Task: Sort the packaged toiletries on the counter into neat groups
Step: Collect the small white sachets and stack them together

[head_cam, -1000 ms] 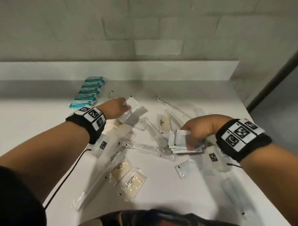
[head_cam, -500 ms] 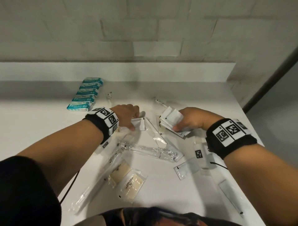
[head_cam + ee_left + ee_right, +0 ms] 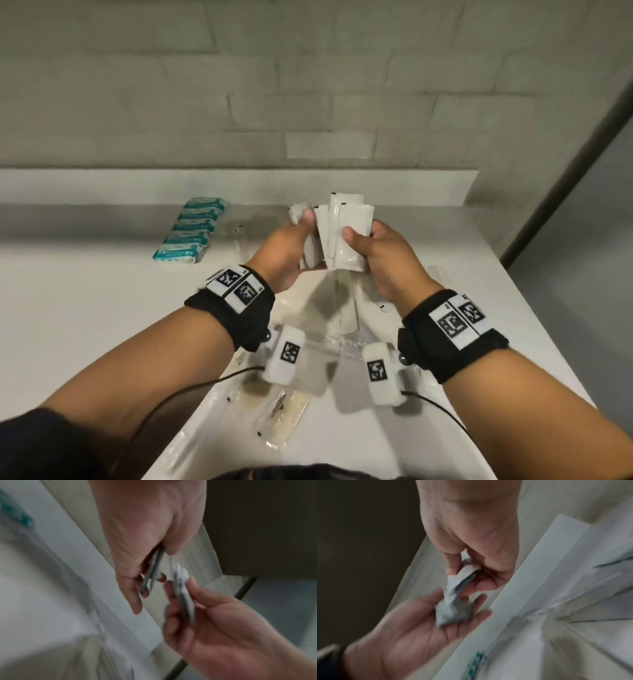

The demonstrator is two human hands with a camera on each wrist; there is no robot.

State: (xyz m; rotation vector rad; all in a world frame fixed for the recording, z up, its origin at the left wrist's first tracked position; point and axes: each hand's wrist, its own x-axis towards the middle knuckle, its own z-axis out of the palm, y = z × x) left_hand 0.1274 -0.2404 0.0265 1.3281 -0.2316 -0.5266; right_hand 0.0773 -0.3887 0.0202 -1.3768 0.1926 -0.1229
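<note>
Both hands are raised above the white counter, side by side. My right hand grips a fanned stack of white sachets, thumb across their front. My left hand pinches a couple more white sachets right beside that stack. In the left wrist view the left hand pinches thin sachets seen edge on, with the right hand just below it. The blurred right wrist view has the right hand on its sachets and the left hand close under them.
A row of teal packets lies at the back left of the counter. Clear-wrapped items lie under my wrists, among them a beige one. The counter's right edge drops to the floor; a wall stands behind.
Both hands have lifted off the counter and come together at the middle. The right hand's stack now stands upright, with the left hand's sachets brought beside it.
</note>
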